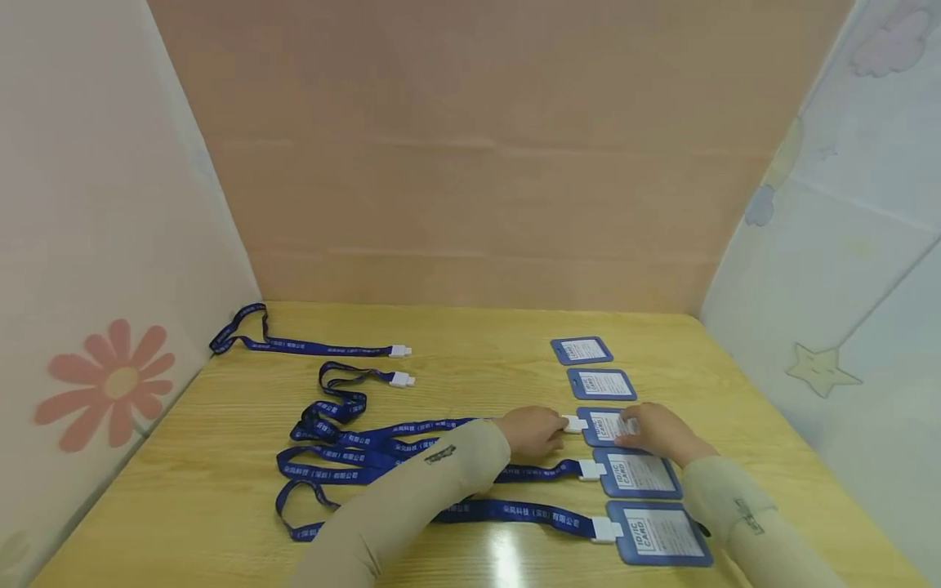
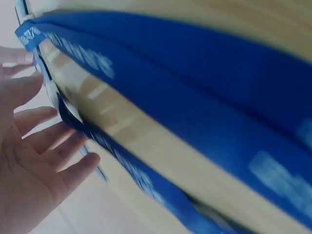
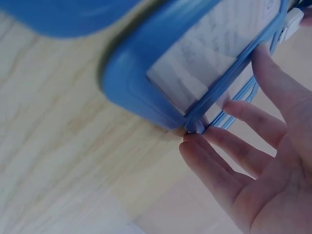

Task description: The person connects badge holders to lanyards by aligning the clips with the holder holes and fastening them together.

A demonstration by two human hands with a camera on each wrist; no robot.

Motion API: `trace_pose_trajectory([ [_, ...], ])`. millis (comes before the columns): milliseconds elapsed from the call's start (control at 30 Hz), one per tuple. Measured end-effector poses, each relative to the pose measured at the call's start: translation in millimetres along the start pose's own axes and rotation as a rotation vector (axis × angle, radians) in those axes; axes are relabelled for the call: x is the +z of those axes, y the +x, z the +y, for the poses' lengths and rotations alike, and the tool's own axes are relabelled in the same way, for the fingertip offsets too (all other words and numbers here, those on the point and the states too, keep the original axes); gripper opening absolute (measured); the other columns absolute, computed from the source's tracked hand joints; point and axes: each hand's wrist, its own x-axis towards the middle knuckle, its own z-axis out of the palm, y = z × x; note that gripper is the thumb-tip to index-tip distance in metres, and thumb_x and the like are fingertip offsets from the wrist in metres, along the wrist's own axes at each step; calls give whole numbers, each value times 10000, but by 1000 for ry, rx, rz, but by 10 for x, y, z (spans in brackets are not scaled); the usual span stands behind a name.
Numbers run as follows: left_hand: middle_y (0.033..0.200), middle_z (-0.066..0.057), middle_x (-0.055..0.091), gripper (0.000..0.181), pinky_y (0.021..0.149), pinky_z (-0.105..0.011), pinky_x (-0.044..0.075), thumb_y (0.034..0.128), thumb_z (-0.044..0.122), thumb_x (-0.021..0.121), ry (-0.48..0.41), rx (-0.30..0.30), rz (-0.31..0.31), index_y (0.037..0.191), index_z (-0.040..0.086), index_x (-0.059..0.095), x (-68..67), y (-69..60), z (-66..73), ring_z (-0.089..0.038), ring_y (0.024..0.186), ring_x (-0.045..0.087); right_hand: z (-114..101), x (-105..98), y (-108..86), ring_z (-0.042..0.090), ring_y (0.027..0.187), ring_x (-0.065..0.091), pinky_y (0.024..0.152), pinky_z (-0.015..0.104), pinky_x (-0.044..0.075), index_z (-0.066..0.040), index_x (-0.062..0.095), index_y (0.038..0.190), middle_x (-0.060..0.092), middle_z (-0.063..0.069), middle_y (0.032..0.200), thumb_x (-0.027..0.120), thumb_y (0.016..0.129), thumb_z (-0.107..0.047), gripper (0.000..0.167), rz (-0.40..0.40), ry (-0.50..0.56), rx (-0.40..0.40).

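Note:
A blue ID card holder (image 1: pixel 594 438) lies in the row at the right, with a white lanyard clip (image 1: pixel 576 424) at its left end. My left hand (image 1: pixel 532 431) pinches that clip near the strap; in the left wrist view its other fingers are loosely bent beside a navy lanyard (image 2: pixel 161 195). My right hand (image 1: pixel 662 433) grips the holder's right part. In the right wrist view the thumb (image 3: pixel 273 73) lies on the holder's edge (image 3: pixel 126 83), and the other fingers are at its edge and corner. The exact contact of the left fingertips is partly hidden.
Two clipped card holders (image 1: pixel 665 535) lie nearer me, their lanyards (image 1: pixel 544 513) running left under my left sleeve. Farther back are two loose card holders (image 1: pixel 600 384) at the right and two loose lanyards (image 1: pixel 323 347) at the left. Walls enclose the wooden table (image 1: pixel 478 380).

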Motion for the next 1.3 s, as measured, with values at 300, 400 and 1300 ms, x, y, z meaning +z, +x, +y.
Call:
trace_pose_trajectory([
  [300,1328,-85,547,438,1030,-359,430,941,337,533,-1,-146,118,1317,112,524,-266,-569,-791,-235,1212,533,55,-45,46,306,939,589,879,533,454,10,607,1117,625,217,1072,753,742,-374,555,25,-23,-99],
  [400,1293,-121,559,410,1005,-419,442,927,292,567,-27,-229,159,1282,87,552,-346,-744,-1163,-287,1178,541,93,-62,44,282,913,586,863,526,460,9,606,1096,629,209,1053,756,736,-384,553,35,-27,-127],
  [1300,1146,-90,652,293,938,-408,478,813,194,715,-148,-489,201,1079,78,674,-84,-1068,-1911,-263,1088,592,109,-227,142,386,981,584,849,536,466,60,578,1127,608,260,1093,751,753,-352,583,58,-41,-164],
])
